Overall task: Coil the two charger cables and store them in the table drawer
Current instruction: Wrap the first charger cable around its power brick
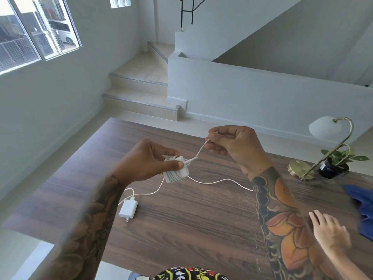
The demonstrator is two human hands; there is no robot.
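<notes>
My left hand [148, 164] holds a white charger brick [177, 172] above the dark wooden table [191, 229], its white cable wound around it in several turns. My right hand [234, 145] pinches the loose end of that cable [198, 151], stretched taut up and to the right of the brick. A second white charger [128, 208] lies flat on the table below my left hand. Its thin white cable [222, 181] trails loose across the wood to the right and passes behind my right forearm. No drawer is in view.
A brass lamp [323, 152] with a white shade and a small potted plant [335, 164] stand at the table's right. Another person's hand [331, 233] rests near the right edge, beside a blue cloth [363, 209]. Tiled stairs lie beyond the table.
</notes>
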